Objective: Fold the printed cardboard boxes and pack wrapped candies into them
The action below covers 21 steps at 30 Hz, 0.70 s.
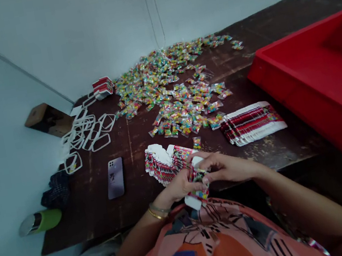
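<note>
Near the table's front edge, my left hand (181,185) and my right hand (219,167) both grip a small printed carton (198,176) with white end flaps standing out at top and bottom. The fingers of both hands are closed on it, and they hide part of its print. Just behind my left hand, a fanned pile of flat printed cartons (160,163) lies on the table. One small clear packet of coloured candies (197,142) sits right behind my hands. A row of stacked flat cartons (252,122) lies to the right.
A wide heap of candy packets (170,88) spreads toward the wall. A large red tray (314,76) occupies the right side. On the left are a phone (115,177), white bands (87,129), a brown box (48,120), a dark cloth (55,191) and a green bottle (50,219).
</note>
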Each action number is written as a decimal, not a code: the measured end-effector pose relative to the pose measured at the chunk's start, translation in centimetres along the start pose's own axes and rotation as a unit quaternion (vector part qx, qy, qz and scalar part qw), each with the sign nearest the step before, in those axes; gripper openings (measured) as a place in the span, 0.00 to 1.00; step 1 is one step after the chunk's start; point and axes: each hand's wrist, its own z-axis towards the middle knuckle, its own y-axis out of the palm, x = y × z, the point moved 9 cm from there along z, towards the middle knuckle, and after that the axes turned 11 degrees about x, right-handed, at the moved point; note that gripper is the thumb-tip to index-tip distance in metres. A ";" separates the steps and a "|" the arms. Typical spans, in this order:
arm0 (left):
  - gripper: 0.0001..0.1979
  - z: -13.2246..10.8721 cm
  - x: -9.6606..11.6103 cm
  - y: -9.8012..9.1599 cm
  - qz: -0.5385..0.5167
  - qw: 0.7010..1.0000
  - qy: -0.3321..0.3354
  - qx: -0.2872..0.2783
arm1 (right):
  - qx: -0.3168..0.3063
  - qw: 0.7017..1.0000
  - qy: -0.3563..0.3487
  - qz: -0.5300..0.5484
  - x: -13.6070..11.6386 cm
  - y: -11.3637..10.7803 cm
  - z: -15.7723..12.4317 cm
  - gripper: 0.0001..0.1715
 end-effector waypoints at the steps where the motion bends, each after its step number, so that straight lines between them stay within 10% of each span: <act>1: 0.19 0.3 -0.4 -1.0 0.011 0.998 0.017 0.062 | 0.031 0.999 0.014 -0.003 0.2 -0.3 -0.2 0.12; 7: 0.16 -1.1 -0.2 -3.1 0.071 0.956 0.149 0.241 | 0.156 0.978 0.130 0.040 3.3 0.4 -3.2 0.12; 10: 0.21 -2.3 0.1 -3.0 0.058 0.955 0.158 0.245 | 0.196 0.929 0.218 0.227 6.1 1.6 -4.7 0.19; 16: 0.15 -3.9 -0.5 -2.4 0.122 0.955 0.172 0.210 | 0.188 0.728 0.360 0.552 9.7 6.4 -7.6 0.14; 21: 0.16 -5.1 -0.6 -2.7 0.143 0.952 0.174 0.206 | 0.161 0.714 0.343 0.588 8.2 7.7 -8.5 0.15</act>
